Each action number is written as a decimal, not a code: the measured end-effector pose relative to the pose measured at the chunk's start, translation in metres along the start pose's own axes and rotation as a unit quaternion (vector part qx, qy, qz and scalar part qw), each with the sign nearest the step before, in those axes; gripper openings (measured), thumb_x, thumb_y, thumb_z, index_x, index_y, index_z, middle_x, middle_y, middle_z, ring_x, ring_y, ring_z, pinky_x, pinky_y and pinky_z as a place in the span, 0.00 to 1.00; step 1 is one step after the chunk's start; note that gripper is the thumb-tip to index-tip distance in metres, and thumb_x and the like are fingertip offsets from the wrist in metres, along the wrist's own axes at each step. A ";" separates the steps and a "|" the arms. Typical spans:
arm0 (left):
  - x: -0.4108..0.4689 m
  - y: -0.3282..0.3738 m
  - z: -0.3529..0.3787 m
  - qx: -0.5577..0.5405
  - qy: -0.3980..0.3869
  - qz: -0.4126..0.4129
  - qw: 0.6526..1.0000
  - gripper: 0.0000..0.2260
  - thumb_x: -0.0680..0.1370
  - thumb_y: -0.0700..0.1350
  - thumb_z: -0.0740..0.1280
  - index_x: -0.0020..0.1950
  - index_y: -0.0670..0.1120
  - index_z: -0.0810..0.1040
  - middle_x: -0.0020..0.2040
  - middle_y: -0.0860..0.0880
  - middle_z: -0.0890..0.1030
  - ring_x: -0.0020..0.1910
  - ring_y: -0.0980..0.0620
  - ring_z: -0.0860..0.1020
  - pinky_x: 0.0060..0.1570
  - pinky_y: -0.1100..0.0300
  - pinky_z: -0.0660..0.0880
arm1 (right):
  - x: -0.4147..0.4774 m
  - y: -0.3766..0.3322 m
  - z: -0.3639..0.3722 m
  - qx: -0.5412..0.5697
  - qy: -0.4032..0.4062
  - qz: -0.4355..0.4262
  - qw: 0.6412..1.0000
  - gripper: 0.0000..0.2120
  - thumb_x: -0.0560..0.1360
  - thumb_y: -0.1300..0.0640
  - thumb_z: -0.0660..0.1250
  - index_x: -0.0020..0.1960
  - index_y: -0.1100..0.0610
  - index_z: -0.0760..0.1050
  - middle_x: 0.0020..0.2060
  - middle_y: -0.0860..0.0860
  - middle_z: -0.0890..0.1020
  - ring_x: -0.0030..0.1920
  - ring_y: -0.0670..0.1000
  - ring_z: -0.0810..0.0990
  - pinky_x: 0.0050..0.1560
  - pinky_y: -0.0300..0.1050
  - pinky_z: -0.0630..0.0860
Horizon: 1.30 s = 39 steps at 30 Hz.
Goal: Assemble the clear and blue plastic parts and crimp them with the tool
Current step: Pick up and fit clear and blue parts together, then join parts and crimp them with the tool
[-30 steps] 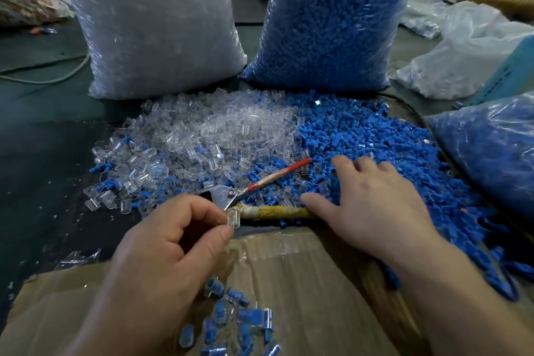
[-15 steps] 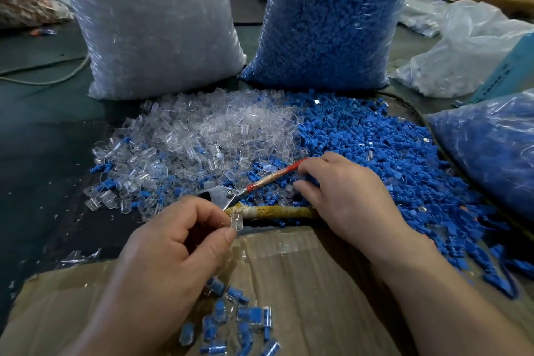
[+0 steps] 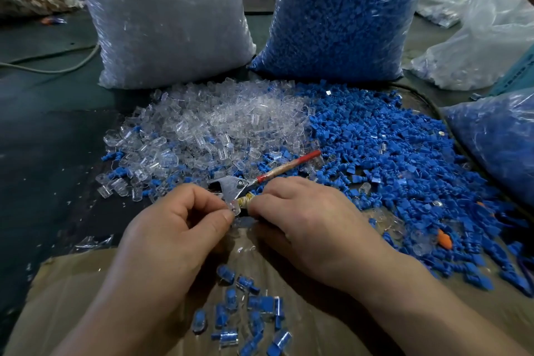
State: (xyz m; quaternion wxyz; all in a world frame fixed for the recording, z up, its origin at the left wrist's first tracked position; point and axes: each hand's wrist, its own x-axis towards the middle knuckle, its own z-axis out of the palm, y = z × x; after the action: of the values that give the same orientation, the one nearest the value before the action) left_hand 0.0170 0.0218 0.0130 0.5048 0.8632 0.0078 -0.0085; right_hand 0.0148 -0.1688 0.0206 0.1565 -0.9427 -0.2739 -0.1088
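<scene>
My left hand (image 3: 173,228) pinches a small clear part (image 3: 234,207) between thumb and forefinger. The fingertips of my right hand (image 3: 303,220) are pinched right against that part, and a small dark blue part (image 3: 245,212) barely shows between them. Just behind the hands the crimping tool (image 3: 231,186) lies on the table, its red handle (image 3: 289,165) pointing up and right; its yellow-wrapped handle is mostly hidden under my right hand. A loose clear pile (image 3: 216,130) and a loose blue pile (image 3: 390,153) spread behind it.
Several assembled clear-and-blue pieces (image 3: 248,306) lie on the cardboard (image 3: 72,298) below my hands. A big bag of clear parts (image 3: 161,14) and one of blue parts (image 3: 341,9) stand at the back. Another blue bag (image 3: 497,139) sits at the right.
My right hand left the blue pile, moved left and toward me, and now meets the left hand at the clear part. The left hand rose slightly with the part.
</scene>
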 end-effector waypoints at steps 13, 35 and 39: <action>-0.005 0.007 -0.005 -0.159 -0.006 -0.052 0.986 0.09 0.75 0.38 0.72 0.37 0.49 0.83 0.34 0.44 0.84 0.28 0.51 0.81 0.26 0.67 0.76 | -0.003 0.011 -0.003 0.142 0.111 0.113 0.977 0.04 0.76 0.52 0.68 0.49 0.49 0.81 0.43 0.41 0.82 0.46 0.44 0.78 0.48 0.41 0.73; -0.001 0.004 -0.008 -0.222 -0.074 -0.057 0.971 0.06 0.73 0.40 0.70 0.37 0.45 0.82 0.35 0.40 0.83 0.31 0.47 0.82 0.29 0.60 0.77 | -0.005 0.007 -0.022 0.374 0.017 0.271 0.887 0.05 0.76 0.55 0.70 0.45 0.45 0.78 0.35 0.49 0.84 0.35 0.50 0.84 0.40 0.58 0.83; 0.001 0.003 -0.006 -0.305 -0.034 -0.072 0.949 0.07 0.61 0.45 0.74 0.36 0.44 0.83 0.35 0.37 0.82 0.30 0.45 0.80 0.28 0.58 0.78 | -0.006 0.003 -0.025 0.470 0.060 0.263 0.840 0.06 0.76 0.59 0.71 0.45 0.48 0.79 0.34 0.55 0.84 0.33 0.55 0.84 0.39 0.62 0.82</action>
State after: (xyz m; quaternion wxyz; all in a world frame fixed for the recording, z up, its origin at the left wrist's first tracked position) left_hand 0.0178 0.0255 0.0185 0.7421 0.6641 0.0554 -0.0716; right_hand 0.0084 -0.1827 0.0417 0.6197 -0.7841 -0.0242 0.0222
